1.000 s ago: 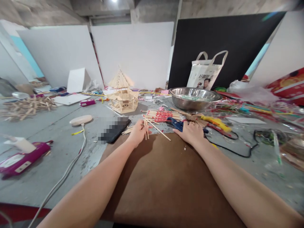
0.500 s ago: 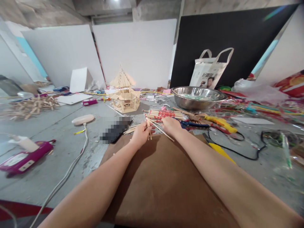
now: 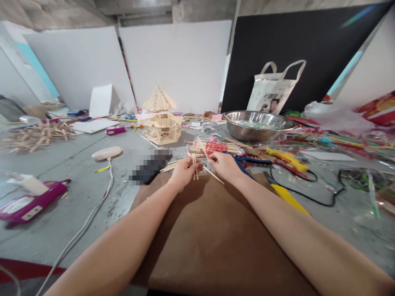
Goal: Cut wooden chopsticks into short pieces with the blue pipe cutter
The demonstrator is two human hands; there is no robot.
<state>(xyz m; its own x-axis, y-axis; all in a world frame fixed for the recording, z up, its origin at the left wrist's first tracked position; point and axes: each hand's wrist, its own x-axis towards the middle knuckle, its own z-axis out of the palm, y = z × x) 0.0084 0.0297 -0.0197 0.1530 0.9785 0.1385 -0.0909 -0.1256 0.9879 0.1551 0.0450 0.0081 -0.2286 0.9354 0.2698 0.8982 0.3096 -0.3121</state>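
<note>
My left hand [image 3: 184, 172] is closed on a few thin wooden sticks [image 3: 195, 166] joined into a small crossed piece, held over the far edge of a brown board [image 3: 200, 234]. To its right, my right hand [image 3: 222, 163] pinches a single thin wooden stick [image 3: 205, 149], which slants up and away to the left. Another loose stick [image 3: 214, 175] lies slanting between the hands, over the board's edge. Just beyond them is a pile of red-wrapped wooden sticks [image 3: 212, 146]. A pagoda model [image 3: 160, 119] made of sticks stands farther back.
A phone [image 3: 151, 166] lies left of my left hand. To the right are blue-handled pliers [image 3: 249, 159], a yellow glue gun [image 3: 286, 159] with a black cord, and a steel basin [image 3: 258, 128]. White cable and purple power strip [image 3: 33, 201] lie at left.
My right hand has turned the stick it holds so that it points up and away. The crossed piece in my left hand has shifted only slightly.
</note>
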